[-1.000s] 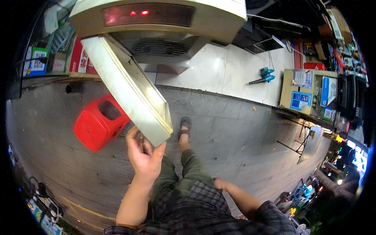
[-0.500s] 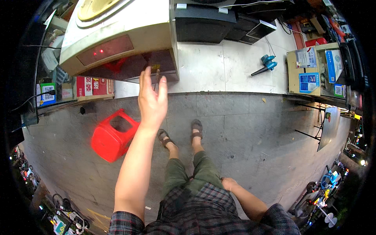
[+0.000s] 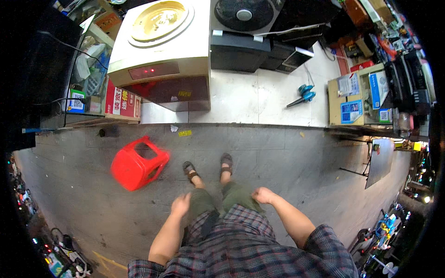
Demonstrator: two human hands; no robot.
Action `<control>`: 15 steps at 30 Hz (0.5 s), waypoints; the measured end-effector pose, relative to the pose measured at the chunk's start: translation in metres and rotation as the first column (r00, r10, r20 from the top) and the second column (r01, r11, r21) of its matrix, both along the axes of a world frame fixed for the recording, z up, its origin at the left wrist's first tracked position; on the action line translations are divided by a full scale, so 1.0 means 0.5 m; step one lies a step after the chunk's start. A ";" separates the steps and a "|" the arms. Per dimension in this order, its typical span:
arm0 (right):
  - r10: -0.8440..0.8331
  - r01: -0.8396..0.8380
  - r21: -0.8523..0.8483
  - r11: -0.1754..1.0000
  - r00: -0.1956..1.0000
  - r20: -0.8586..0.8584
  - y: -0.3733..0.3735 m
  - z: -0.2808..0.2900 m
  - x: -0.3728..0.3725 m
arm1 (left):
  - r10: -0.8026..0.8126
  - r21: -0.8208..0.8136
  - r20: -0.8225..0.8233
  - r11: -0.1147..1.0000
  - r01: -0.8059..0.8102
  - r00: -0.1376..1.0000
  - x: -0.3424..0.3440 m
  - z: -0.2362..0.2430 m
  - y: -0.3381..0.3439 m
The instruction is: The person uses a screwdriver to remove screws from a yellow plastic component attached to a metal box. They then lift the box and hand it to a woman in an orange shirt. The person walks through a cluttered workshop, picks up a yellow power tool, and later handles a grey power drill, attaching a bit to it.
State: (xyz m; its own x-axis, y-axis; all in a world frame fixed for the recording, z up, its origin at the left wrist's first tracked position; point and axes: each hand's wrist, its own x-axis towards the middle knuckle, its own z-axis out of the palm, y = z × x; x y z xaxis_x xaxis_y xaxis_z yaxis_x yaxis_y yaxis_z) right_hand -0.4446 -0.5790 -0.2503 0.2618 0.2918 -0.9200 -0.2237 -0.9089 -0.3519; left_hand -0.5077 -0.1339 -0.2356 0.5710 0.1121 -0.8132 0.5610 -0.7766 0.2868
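An off-white boxy appliance (image 3: pixel 160 58) stands on the white tiled ledge (image 3: pixel 234 92), with a yellowed round fitting (image 3: pixel 160 21) on top, small red lights and a dark lower front. My left hand (image 3: pixel 180 204) hangs low by my left thigh, blurred, its finger shape unclear. My right hand (image 3: pixel 264 195) is beside my right thigh with loosely curled fingers and nothing visible in them. A red plastic stool (image 3: pixel 134 169) lies tipped on the grey floor (image 3: pixel 278 171) left of my feet. A yellow label (image 3: pixel 184 133) and a white scrap (image 3: pixel 174 128) lie below the ledge.
Black appliances (image 3: pixel 238 53) sit right of the white one. A teal blower (image 3: pixel 303 96) lies on the ledge. Cluttered cases (image 3: pixel 345 92) flank both sides. A folding table (image 3: pixel 381 162) stands at the right. Parked two-wheelers (image 3: pixel 384 227) line the near edges.
My left hand has left the appliance and dropped to my side. The pale panel it held earlier is no longer hanging out over the floor. The view has shifted, showing more of the appliance's top.
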 end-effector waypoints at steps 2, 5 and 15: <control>-0.031 0.023 0.041 0.999 0.978 0.206 0.011 -0.015 0.034 | -0.214 0.121 -0.247 0.961 0.250 0.945 -0.269 -0.129 0.130; -0.029 0.003 0.076 0.997 0.938 0.345 0.005 -0.061 0.046 | 0.286 0.157 -0.137 0.951 -0.265 0.948 -0.382 -0.024 0.172; 0.492 -0.489 -0.075 0.869 0.836 0.242 0.273 -0.003 0.057 | 0.971 -0.586 -0.237 -0.154 -0.795 -0.013 -0.305 0.164 0.215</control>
